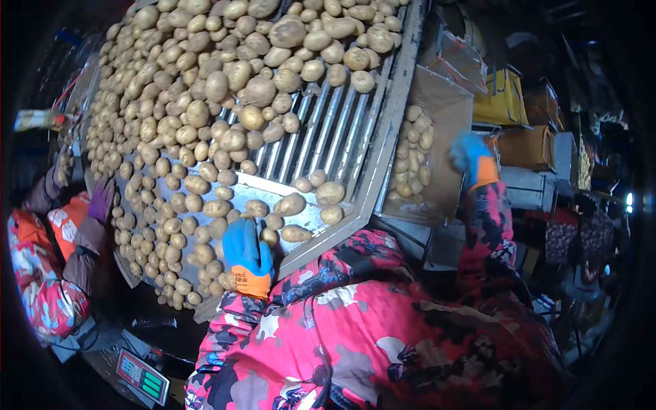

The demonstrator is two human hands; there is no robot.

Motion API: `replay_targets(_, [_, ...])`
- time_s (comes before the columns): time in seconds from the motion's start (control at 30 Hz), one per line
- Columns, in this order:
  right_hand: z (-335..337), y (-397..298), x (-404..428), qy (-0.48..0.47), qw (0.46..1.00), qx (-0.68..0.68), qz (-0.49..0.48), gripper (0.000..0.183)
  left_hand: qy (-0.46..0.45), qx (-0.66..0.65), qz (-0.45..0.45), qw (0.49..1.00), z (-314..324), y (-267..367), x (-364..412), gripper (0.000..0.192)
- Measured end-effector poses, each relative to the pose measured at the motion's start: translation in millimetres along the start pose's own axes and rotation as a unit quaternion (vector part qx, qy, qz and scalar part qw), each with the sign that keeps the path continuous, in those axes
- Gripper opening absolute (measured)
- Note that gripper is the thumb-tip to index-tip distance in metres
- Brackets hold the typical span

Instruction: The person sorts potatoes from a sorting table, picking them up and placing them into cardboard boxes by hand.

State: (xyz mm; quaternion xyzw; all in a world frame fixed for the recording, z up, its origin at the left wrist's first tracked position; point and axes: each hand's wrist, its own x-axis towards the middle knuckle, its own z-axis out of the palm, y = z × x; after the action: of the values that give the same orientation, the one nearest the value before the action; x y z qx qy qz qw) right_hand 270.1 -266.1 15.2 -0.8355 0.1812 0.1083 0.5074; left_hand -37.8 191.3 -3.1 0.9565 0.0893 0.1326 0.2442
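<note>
Many potatoes [197,113] cover a sorting table with metal rollers [320,133] and a smooth metal plate [271,189] at its near end. My left hand [248,251], in a blue glove with an orange cuff, rests among the potatoes on the plate; its palm side is hidden, so a grip cannot be made out. My right hand [471,156], gloved alike and blurred, is at the right side of an open cardboard box [441,189]. That box stands beside the table's right edge and holds a pile of potatoes [414,148] on its left side. Whether the right hand holds anything is unclear.
At the left, a co-worker's purple-gloved hand [101,197] touches the table's edge near the potatoes. A scale display [143,376] is at the lower left. A yellow box [499,97] and brown cartons [525,148] stand at the right. A raised metal rim [384,154] borders the table.
</note>
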Motion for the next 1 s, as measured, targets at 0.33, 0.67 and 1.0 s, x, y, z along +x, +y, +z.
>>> replay_targets(0.33, [90, 189, 28, -0.153, 0.825, -0.544, -0.014, 0.027, -0.138, 0.127, -0.025, 0.982, 16, 8, 0, 0.053])
replay_targets(0.67, [74, 220, 11, -0.176, 0.825, -0.533, 0.064, 0.027, -0.145, 0.137, -0.011, 0.980, 23, 2, -4, 0.055])
replay_targets(1.0, [59, 110, -6, -0.218, 0.922, -0.312, 0.069, 0.029, -0.128, 0.134, 0.003, 0.983, 21, -3, 0, 0.055])
